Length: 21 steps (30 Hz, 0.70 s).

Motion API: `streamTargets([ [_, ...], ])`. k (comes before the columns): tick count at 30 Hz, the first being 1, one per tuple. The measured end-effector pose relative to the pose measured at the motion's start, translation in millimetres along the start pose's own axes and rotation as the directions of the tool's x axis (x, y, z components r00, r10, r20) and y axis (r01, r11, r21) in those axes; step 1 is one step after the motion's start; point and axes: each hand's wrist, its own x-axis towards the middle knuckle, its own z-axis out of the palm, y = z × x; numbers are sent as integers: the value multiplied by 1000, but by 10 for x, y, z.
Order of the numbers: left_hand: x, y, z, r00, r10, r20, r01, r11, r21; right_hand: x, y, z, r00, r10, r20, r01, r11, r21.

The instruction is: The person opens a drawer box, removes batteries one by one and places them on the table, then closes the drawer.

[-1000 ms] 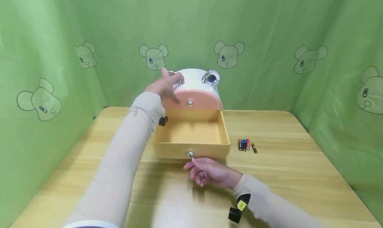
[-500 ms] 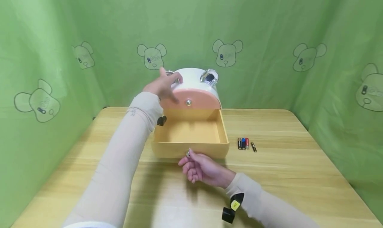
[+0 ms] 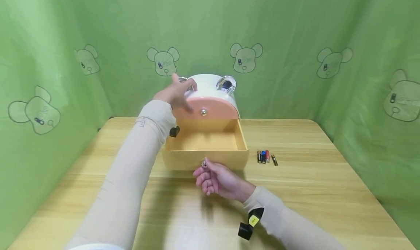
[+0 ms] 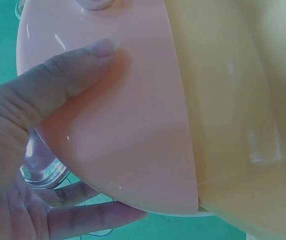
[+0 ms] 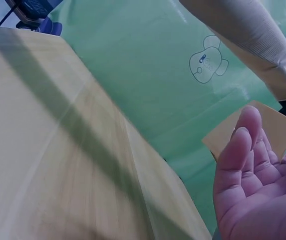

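A small two-drawer storage box with a white rounded top and silver ears stands on the table. Its pink upper drawer is closed, while the yellow lower drawer is pulled out and bare inside. My left hand grips the box's upper left side; in the left wrist view its thumb lies against the pink front and the fingers reach round beside the silver ear. At the lower drawer's round silver knob, my right hand has thumb and index finger pinching, other fingers curled below.
Several batteries lie right of the box: black, blue and red ones side by side, and a thinner one slightly apart. Green curtains with bear heads surround the wooden table. Black camera mounts sit on both wrists.
My right thumb has risen from just under the knob onto it. The yellow drawer has slid slightly inward with the right hand. My left hand keeps its place on the box.
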Motion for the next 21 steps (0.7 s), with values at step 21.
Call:
streamTargets([
  [21, -36, -27, 5, 1000, 7, 9, -7, 1000, 6, 212, -20, -156, 994, -12, -112, 17, 999, 46],
])
